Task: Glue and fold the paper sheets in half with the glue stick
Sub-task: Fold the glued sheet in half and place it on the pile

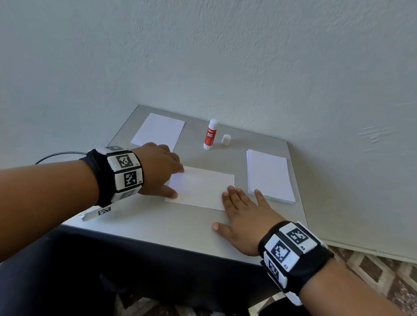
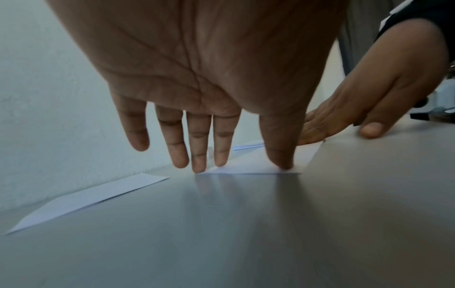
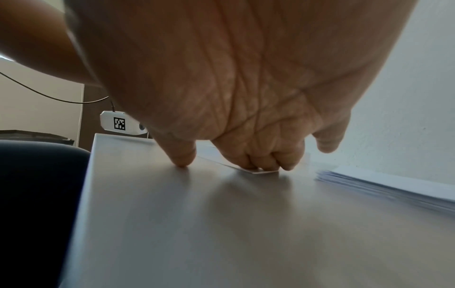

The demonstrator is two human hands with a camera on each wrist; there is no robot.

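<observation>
Near the bench (image 1: 140, 225) middle, a folded paper sheet (image 1: 202, 188) lies flat. Left hand (image 1: 158, 168) presses its left end with straight fingers; right hand (image 1: 243, 216) lies flat, fingertips on its right end, thumb on bare bench. At the far edge stands an uncapped glue stick (image 1: 210, 134), cap (image 1: 226, 139) just beside. Single sheet (image 1: 158, 130) at far-left corner; paper stack (image 1: 270, 176) along right edge. Front edge bare.

On my head feed I see a grey bench (image 1: 192, 230) at centre frame against a pale textured wall (image 1: 217, 39), with brown diamond-patterned floor tiles (image 1: 385, 276) at lower right and a thin black cable (image 1: 56, 155) at mid-left.
</observation>
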